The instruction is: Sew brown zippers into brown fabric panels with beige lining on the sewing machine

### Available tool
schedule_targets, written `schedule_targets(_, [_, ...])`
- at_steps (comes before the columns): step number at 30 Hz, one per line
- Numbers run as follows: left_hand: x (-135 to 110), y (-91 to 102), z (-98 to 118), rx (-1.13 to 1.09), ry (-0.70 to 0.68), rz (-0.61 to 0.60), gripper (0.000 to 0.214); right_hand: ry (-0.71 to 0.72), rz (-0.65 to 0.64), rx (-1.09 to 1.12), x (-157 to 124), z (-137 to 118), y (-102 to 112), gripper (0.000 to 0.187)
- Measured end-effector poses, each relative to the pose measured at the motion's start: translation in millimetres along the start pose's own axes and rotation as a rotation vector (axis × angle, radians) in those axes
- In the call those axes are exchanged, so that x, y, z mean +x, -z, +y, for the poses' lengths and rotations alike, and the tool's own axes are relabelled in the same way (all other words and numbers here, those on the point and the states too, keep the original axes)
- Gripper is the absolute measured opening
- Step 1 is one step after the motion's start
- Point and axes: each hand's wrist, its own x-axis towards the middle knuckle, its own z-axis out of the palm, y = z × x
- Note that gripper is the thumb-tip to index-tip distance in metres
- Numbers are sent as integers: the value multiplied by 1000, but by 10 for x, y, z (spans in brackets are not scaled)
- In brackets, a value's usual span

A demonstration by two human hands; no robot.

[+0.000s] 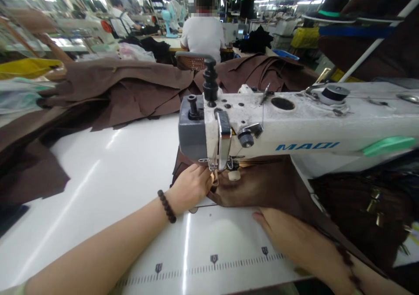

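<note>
A piece of brown fabric lies under the head of a white sewing machine marked MAQI. Close to the needle and presser foot, my left hand has its fingers closed on the fabric's gathered left edge. A dark beaded bracelet circles that wrist. My right hand is at the near edge of the same fabric, right of the needle. Its thumb shows over the white table, while the cloth hides the other fingers. Fabric also hangs along the right forearm.
Stacked brown fabric pieces lie behind the machine and along the left side. A printed ruler scale runs near the table's front edge. Dark cloth with metal fittings is at the right. A person in white sits ahead, facing away.
</note>
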Motion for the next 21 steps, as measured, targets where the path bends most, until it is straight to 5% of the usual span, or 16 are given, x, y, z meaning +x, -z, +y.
schedule_targets(2, [-14,-14,-7,8,0,7,29,75,-2,69,-67,-69,94,19])
schedule_targets(4, [-36,-9,-7,6,3,7,30,206,133,61,-14,-132,133,22])
schedule_targets(8, [-68,13,-7,-7,5,7,31,274,404,-329,259,-118,-57,32])
schedule_targets(13, [-38,11,16,0,37,-16,26,320,335,-351,228,56,-234,31])
schedule_targets(18, [34,24,67,5,72,-84,22,194,-68,-156,49,21,49,32])
schedule_targets(21, [46,48,87,11,53,-110,20,159,-64,-65,268,-93,157,31])
